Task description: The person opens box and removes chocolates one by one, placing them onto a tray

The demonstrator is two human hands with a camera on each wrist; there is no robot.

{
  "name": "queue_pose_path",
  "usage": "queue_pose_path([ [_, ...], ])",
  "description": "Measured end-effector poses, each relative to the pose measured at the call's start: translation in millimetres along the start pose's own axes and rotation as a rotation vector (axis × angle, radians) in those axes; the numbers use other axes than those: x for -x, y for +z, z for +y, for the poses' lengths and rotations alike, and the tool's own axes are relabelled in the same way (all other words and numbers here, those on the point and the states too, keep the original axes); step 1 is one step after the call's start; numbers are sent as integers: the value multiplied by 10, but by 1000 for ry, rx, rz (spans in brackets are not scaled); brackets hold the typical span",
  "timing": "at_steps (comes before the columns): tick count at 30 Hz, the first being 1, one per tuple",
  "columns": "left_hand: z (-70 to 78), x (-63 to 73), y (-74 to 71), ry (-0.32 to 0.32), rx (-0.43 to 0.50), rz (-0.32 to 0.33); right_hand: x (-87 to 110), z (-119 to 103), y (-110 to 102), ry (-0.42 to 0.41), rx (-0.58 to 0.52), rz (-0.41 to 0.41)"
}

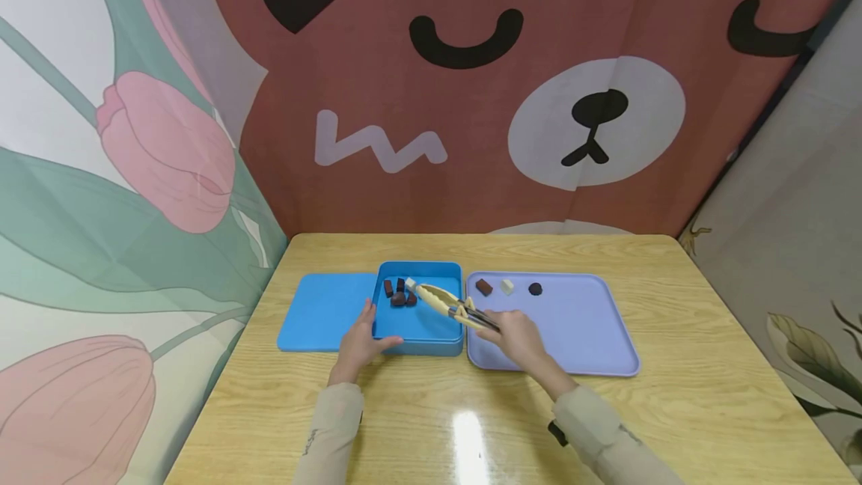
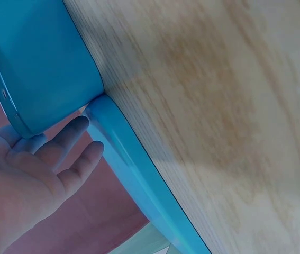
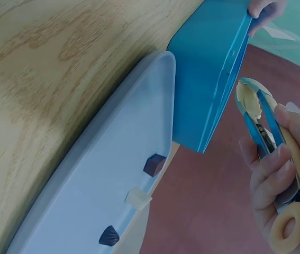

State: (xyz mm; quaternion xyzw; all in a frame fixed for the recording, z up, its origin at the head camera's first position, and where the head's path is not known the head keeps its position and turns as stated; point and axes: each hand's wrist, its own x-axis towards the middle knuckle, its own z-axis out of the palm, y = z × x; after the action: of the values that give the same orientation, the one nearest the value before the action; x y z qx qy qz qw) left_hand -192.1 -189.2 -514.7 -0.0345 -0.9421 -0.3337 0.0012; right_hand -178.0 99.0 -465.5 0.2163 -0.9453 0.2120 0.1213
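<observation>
My right hand (image 1: 517,337) grips a pair of cream-and-metal tongs (image 3: 266,124), with its fingers wrapped around the arms. The tongs reach left over the open blue box (image 1: 431,329). Right at their tips is a white cube (image 1: 410,284), inside the box's back left part. Several dark brown chocolate-like pieces (image 1: 398,299) lie beside the cube on the box floor. At the box's front left corner rests my left hand (image 1: 359,346), thumb along the front rim and fingers along the left side. In the left wrist view, the fingers (image 2: 67,140) are spread and relaxed beside the box.
A lilac tray (image 1: 566,335) stands against the box's right side. Along its back edge sit a brown block (image 1: 484,287), a white cube (image 1: 507,287) and a dark round piece (image 1: 535,289). A flat blue lid (image 1: 323,313) lies left of the box on the wooden table (image 1: 404,425).
</observation>
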Motion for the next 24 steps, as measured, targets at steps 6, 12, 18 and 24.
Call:
queue_pose_path([
  [6, -9, -14, 10, -12, -3, 0, -73, -79, 61, -18, 28, -45],
  [12, -27, -29, 27, -15, -18, 5, -136, -154, 116, -8, 23, -73],
  [18, -32, -34, 27, -19, -8, 6, -213, -215, 123, 23, -5, -112],
  [24, -47, -35, 32, -21, -12, 2, -278, -247, 159, 31, 33, -137],
])
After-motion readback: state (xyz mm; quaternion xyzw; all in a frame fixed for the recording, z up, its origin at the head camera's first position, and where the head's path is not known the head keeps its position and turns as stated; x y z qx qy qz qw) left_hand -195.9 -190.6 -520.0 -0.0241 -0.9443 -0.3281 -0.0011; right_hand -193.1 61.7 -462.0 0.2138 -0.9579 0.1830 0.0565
